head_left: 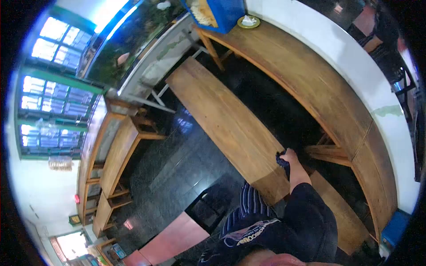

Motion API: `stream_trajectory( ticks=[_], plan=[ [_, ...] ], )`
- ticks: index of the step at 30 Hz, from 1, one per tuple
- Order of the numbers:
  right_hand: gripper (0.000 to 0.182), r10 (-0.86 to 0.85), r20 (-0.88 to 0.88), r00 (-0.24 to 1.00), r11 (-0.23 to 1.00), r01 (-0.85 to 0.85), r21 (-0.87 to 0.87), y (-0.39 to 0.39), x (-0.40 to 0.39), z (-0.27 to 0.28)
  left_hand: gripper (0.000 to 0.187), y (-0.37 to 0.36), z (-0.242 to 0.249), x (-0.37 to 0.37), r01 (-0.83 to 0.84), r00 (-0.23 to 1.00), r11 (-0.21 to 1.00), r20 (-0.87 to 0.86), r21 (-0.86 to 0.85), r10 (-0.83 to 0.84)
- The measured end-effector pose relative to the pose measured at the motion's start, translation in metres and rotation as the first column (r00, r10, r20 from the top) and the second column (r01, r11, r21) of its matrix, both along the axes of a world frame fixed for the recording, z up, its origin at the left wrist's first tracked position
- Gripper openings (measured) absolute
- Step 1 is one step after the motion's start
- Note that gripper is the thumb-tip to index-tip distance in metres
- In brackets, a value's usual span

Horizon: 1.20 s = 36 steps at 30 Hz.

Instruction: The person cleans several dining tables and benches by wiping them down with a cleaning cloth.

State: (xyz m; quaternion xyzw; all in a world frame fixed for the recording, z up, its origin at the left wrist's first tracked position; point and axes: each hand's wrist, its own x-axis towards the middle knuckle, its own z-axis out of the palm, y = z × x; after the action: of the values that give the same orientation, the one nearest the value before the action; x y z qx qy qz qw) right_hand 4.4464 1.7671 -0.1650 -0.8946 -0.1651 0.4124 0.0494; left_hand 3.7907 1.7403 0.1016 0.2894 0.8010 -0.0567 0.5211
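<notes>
My right hand [289, 157] is closed on a dark patterned cloth [281, 160] and presses it against the long wooden bench [230, 124], by the bench's right edge. The bench runs from the upper middle down to my body. My left hand does not show. Dark striped fabric [254, 201] hangs at my front, beside the near end of the bench.
A long wooden counter [310, 80] curves along the white wall, bearing a blue box [226, 15] and a plate [248, 25]. A second bench [339, 213] stands right. A pink tabletop [177, 235] lies lower left; wooden benches [117, 155] line the left.
</notes>
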Motion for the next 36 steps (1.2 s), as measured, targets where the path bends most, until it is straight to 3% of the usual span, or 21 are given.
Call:
stream_trajectory(
  ticks=[1,2,5,6,9,12,15,17,19,20,21,22,24,26,27,29,31,33,34,36],
  plan=[
    [0.078,-0.017,0.021,1.0,0.999,0.018,-0.041,0.002,0.006,-0.013,0.021,0.019,-0.002,0.007,-0.009,1.0,1.0,-0.003,0.0,0.009],
    [0.079,-0.064,-0.068,0.996,0.995,0.059,-0.079,0.005,0.015,0.002,0.021,0.038,-0.001,0.013,-0.017,1.0,1.0,-0.002,0.014,0.017],
    [0.083,0.001,-0.159,0.987,0.975,-0.036,-0.22,0.018,0.034,0.034,0.02,0.095,0.001,0.017,-0.016,1.0,0.996,0.011,0.083,0.015],
    [0.078,-0.043,-0.047,0.998,0.992,0.038,-0.118,0.009,0.036,0.024,0.019,0.112,0.003,0.019,-0.015,1.0,0.994,0.018,0.107,0.013],
    [0.075,-0.03,-0.03,0.999,0.991,0.026,-0.134,0.006,0.058,0.015,0.018,0.157,0.004,0.026,0.013,0.999,0.991,0.038,0.132,-0.018],
    [0.068,-0.11,-0.074,0.991,0.978,0.095,-0.186,0.018,0.076,0.026,0.018,0.184,-0.006,0.035,0.036,0.998,0.995,0.046,0.091,-0.04],
    [0.04,-0.009,0.013,1.0,0.968,0.012,-0.252,0.025,0.084,0.01,0.017,0.221,-0.032,0.056,0.086,0.994,0.996,0.067,0.017,-0.086],
    [0.033,-0.023,0.054,0.998,0.983,0.032,-0.18,0.071,0.085,0.073,0.018,0.254,-0.056,0.076,0.147,0.984,0.989,0.106,-0.021,-0.144],
    [0.036,-0.015,0.202,0.979,0.975,-0.03,0.218,0.129,0.097,0.151,0.018,0.291,-0.075,0.1,0.22,0.967,0.974,0.144,-0.052,-0.21],
    [0.035,-0.196,0.268,0.943,0.878,0.047,0.477,0.162,0.103,0.212,0.018,0.311,-0.082,0.111,0.258,0.956,0.964,0.163,-0.065,-0.245],
    [0.035,-0.315,0.444,0.839,0.705,-0.106,0.701,0.188,0.116,0.242,0.018,0.33,-0.087,0.122,0.303,0.941,0.95,0.183,-0.076,-0.286],
    [0.034,-0.408,0.464,0.787,0.683,-0.075,0.727,0.215,0.129,0.284,0.018,0.35,-0.09,0.132,0.339,0.927,0.937,0.198,-0.081,-0.318],
    [0.043,-0.511,0.618,0.598,0.551,-0.323,0.769,0.265,0.162,0.32,0.019,0.388,-0.094,0.151,0.401,0.897,0.914,0.231,-0.068,-0.377],
    [0.057,-0.359,0.75,0.556,0.715,-0.353,0.604,0.309,0.195,0.297,0.02,0.428,-0.096,0.164,0.447,0.868,0.895,0.252,-0.018,-0.428],
    [0.057,-0.272,0.763,0.586,0.795,-0.311,0.522,0.332,0.213,0.269,0.02,0.451,-0.095,0.168,0.464,0.853,0.886,0.258,0.028,-0.454],
    [0.047,-0.213,0.851,0.48,0.883,-0.28,0.378,0.365,0.245,0.19,0.021,0.494,-0.094,0.17,0.461,0.836,0.878,0.269,0.127,-0.478],
    [0.04,-0.242,0.625,0.743,0.861,-0.133,0.491,0.367,0.283,0.203,0.022,0.54,-0.093,0.162,0.407,0.824,0.874,0.304,0.266,-0.477],
    [0.03,-0.155,0.565,0.811,0.954,-0.025,0.297,0.339,0.328,0.217,0.024,0.561,-0.088,0.154,0.376,0.817,0.869,0.328,0.321,-0.475],
    [0.026,-0.126,0.763,0.634,0.961,-0.112,0.252,0.311,0.346,0.196,0.026,0.552,-0.089,0.157,0.368,0.827,0.884,0.332,0.29,-0.453],
    [0.025,-0.142,0.917,0.374,0.947,-0.217,0.235,0.23,0.377,0.167,0.034,0.535,-0.091,0.159,0.35,0.848,0.909,0.336,0.227,-0.41]
  ],
)
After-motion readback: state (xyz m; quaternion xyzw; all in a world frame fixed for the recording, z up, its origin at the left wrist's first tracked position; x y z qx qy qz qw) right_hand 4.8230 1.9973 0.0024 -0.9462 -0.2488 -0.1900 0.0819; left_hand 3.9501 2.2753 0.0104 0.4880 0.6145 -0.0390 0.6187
